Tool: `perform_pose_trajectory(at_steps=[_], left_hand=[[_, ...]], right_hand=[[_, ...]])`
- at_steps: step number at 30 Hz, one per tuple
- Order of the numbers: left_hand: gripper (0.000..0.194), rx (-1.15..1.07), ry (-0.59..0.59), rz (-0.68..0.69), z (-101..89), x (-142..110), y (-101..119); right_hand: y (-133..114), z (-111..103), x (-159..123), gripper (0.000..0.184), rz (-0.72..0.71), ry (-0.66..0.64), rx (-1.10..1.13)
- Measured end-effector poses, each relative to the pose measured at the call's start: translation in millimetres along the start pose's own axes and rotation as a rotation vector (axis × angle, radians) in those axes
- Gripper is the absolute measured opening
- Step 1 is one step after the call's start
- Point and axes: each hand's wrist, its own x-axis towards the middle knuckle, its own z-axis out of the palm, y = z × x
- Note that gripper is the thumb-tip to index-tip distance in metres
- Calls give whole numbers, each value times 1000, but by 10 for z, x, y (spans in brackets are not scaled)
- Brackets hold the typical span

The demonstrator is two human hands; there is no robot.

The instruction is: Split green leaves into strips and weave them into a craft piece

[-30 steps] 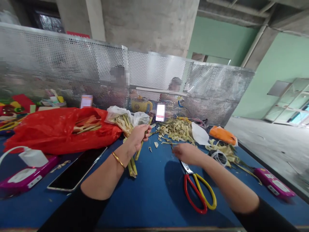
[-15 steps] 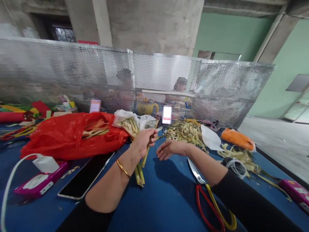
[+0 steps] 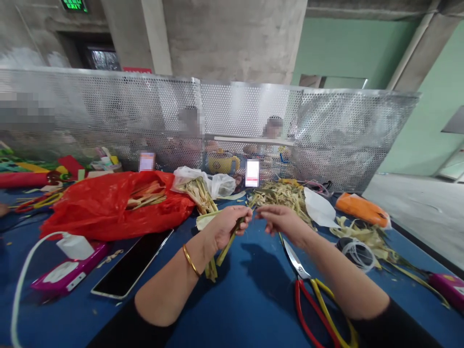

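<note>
My left hand (image 3: 234, 224) is closed around a small bundle of dried greenish-yellow leaf strips (image 3: 225, 251), whose ends hang below the fist. Just to its right is my right hand (image 3: 277, 222), its fingertips drawn together near the left fingers. Whatever lies between those fingertips is too small to make out. Under the right forearm, large scissors (image 3: 297, 263) with one red and one yellow handle lie with blades together. More pale strips (image 3: 203, 195) stick out of a white plastic bag (image 3: 223, 186) behind the left hand.
A red plastic bag (image 3: 97, 208) of strips lies left, with a phone (image 3: 132, 266) and a purple power strip (image 3: 68, 275) before it. A heap of leaf scraps (image 3: 279, 195), an orange packet (image 3: 362, 210) and a coil of clear line (image 3: 358, 253) sit right. A perforated metal screen (image 3: 250, 106) stands behind.
My left hand has moved right and slightly down with the leaf strips. My right hand has risen and shifted right, its fingers now drawn together close to the left hand.
</note>
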Motion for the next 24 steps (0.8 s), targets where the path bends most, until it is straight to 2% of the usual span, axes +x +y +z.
perform_pose_trajectory(at_steps=[1,2,3,5,7,10,12,14,17,21,24], left_hand=[[17,4,-19,-13,36,-4,-35],[17,9,-42,-28,72,-7,-73],[17,15,-64,-43,105,-9,-114],[17,31,-84,-73,163,-9,-197],[16,50,-59,-78,210,-6,-276],[17,69,-13,-54,263,3,-370],[18,69,0,-39,286,6,-409],[18,82,1,-39,297,5,-431],[20,129,-28,-77,291,7,-451],[22,132,-59,-140,263,24,-489],[22,111,-59,-139,253,32,-503]], right_hand=[[22,85,-123,33,20,-149,205],[52,154,-231,33,50,-233,337],[87,202,-320,31,67,-213,410],[165,232,-433,28,50,-73,430],[236,190,-475,30,-9,77,365],[304,72,-470,29,-90,156,255],[323,-5,-463,24,-145,140,125],[328,-72,-467,20,-191,70,-46],[318,-157,-488,20,-241,-2,-223],[284,-222,-513,22,-359,59,-344],[262,-233,-516,21,-406,136,-426]])
